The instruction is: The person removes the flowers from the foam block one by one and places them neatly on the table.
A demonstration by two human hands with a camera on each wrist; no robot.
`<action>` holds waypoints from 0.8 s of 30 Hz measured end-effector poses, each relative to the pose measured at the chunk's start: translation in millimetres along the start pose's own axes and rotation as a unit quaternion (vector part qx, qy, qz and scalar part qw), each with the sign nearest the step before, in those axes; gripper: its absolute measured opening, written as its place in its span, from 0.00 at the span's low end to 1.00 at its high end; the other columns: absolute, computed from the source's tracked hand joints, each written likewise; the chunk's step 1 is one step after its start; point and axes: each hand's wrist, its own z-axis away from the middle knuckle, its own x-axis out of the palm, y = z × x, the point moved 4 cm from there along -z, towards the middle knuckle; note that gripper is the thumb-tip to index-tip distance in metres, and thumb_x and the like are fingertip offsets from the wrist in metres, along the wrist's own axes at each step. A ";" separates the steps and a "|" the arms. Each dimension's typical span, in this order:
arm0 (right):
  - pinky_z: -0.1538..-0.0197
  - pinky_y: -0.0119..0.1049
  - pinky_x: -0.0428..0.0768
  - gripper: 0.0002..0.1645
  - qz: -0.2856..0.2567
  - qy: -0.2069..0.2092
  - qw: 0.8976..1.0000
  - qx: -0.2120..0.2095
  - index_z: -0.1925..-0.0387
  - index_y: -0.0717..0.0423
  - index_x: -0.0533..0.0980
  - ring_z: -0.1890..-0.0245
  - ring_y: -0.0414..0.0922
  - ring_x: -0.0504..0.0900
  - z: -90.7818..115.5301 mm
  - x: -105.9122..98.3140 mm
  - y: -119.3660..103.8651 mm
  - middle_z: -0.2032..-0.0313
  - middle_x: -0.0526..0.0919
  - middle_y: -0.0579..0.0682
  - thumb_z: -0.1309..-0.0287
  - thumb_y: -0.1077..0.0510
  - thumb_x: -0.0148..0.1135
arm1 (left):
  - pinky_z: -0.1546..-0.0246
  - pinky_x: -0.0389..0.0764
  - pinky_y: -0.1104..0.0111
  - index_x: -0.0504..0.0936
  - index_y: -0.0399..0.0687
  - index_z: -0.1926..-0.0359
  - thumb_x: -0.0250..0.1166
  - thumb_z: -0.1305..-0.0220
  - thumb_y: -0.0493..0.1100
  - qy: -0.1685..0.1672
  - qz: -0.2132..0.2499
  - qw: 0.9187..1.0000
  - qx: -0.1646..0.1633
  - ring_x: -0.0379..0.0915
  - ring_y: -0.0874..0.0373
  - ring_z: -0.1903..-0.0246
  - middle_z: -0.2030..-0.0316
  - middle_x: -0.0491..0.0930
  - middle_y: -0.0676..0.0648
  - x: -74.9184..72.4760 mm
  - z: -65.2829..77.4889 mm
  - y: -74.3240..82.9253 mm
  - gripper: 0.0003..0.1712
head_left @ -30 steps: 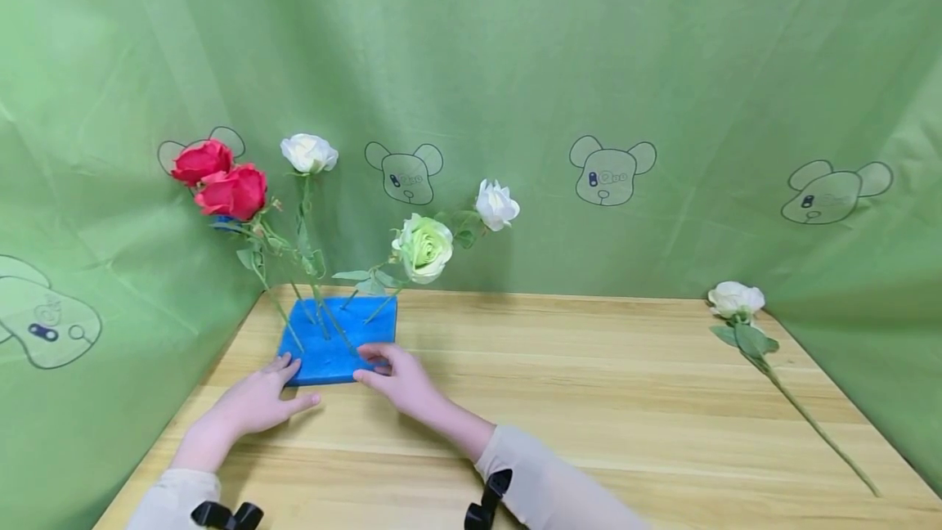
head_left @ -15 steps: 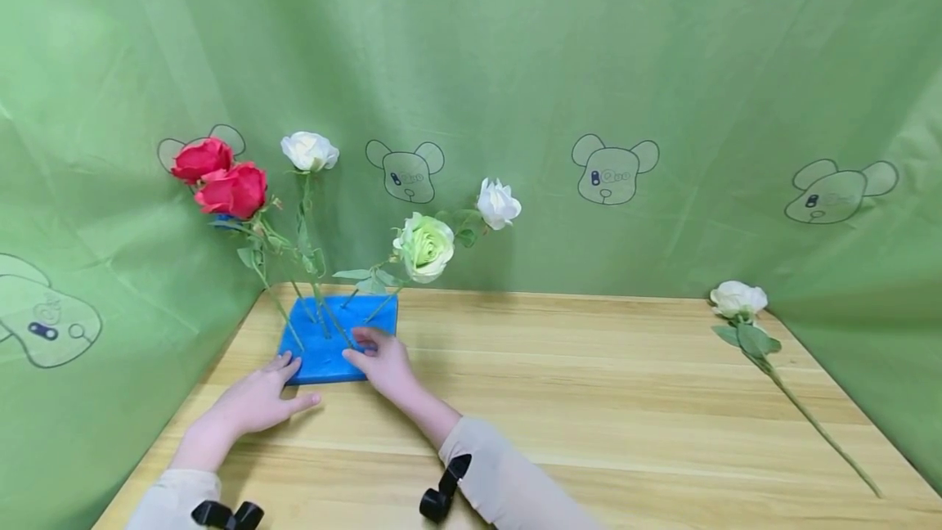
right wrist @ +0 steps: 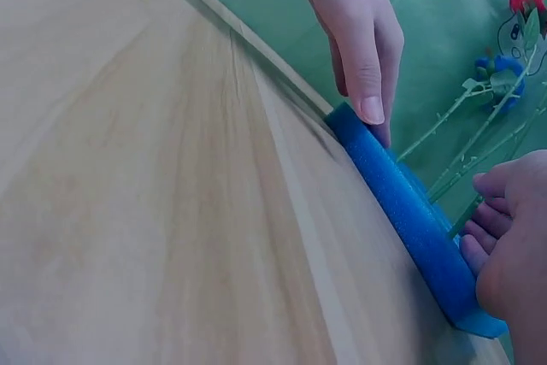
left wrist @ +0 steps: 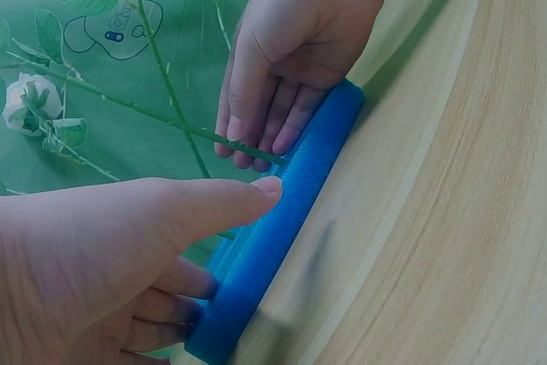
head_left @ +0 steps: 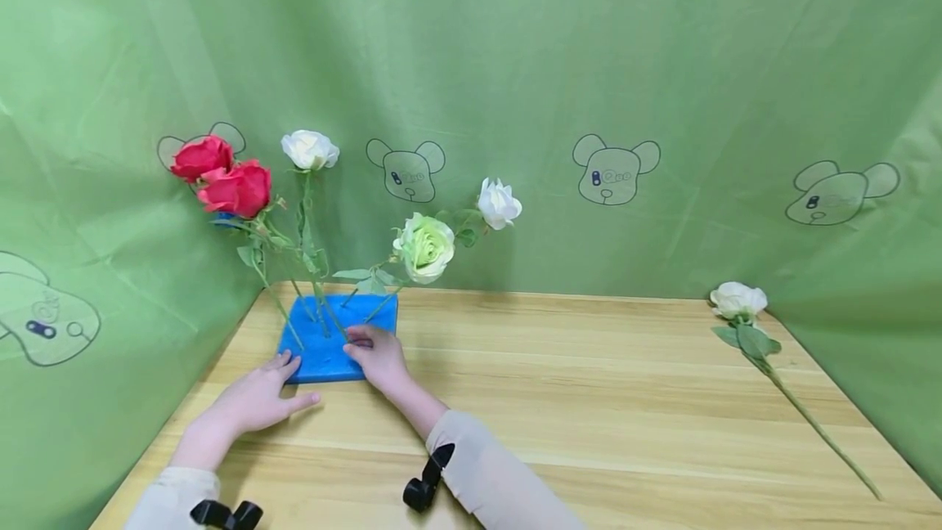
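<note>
Two hands work at one blue foam block [head_left: 324, 368], which lies at the far left of the wooden table [head_left: 589, 432]. The left hand [head_left: 253, 403] is spread, its fingertips on the block's near left corner and its thumb stretched out to the side. The right hand [head_left: 383, 360] pinches one stem [head_left: 336, 322] low down, just above the foam, between thumb and fingers; which bloom tops that stem I cannot tell.

Six stems stand in the block, most of them leaning. They carry two red roses [head_left: 237, 189] on the left, one blue rose [right wrist: 500, 83] largely hidden behind them in the head view, one tall white rose [head_left: 309, 150] near the middle, and, leaning right, one pale green rose [head_left: 424, 249] and a second white rose [head_left: 499, 204]. A seventh flower, one long-stemmed white rose [head_left: 738, 301], lies on the table well apart at the right.

Two pale sleeves [head_left: 500, 473] each bear one black wrist mount [head_left: 421, 493]. Five bear-head outlines [head_left: 616, 174] mark the green cloth [head_left: 515, 47] around the table.
</note>
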 end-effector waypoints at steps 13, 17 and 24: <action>0.55 0.25 0.82 0.12 0.072 0.022 0.997 -0.027 0.54 0.57 0.84 0.57 0.43 0.86 -3.3 3.0 0.4 0.58 0.89 0.50 0.39 0.61 0.64 | 0.41 0.69 0.35 0.67 0.29 0.34 0.59 0.41 0.72 0.006 -0.006 1.000 0.001 0.60 0.24 0.36 0.33 0.60 0.22 -2.3 0.9 1.2 0.53; 0.56 0.25 0.82 0.12 0.070 0.024 0.997 -0.031 0.55 0.58 0.84 0.57 0.43 0.86 -1.9 3.7 -0.3 0.59 0.89 0.51 0.40 0.63 0.64 | 0.41 0.69 0.36 0.68 0.28 0.35 0.59 0.41 0.71 0.009 -0.007 1.000 0.003 0.61 0.25 0.36 0.34 0.61 0.22 -2.5 2.5 1.3 0.53; 0.59 0.24 0.81 0.10 0.045 0.039 0.998 -0.025 0.58 0.59 0.85 0.61 0.42 0.86 0.2 1.1 -0.7 0.62 0.89 0.51 0.41 0.62 0.65 | 0.42 0.70 0.37 0.68 0.28 0.35 0.60 0.41 0.71 0.007 -0.007 1.000 0.005 0.62 0.24 0.37 0.34 0.61 0.22 -3.3 1.8 3.5 0.53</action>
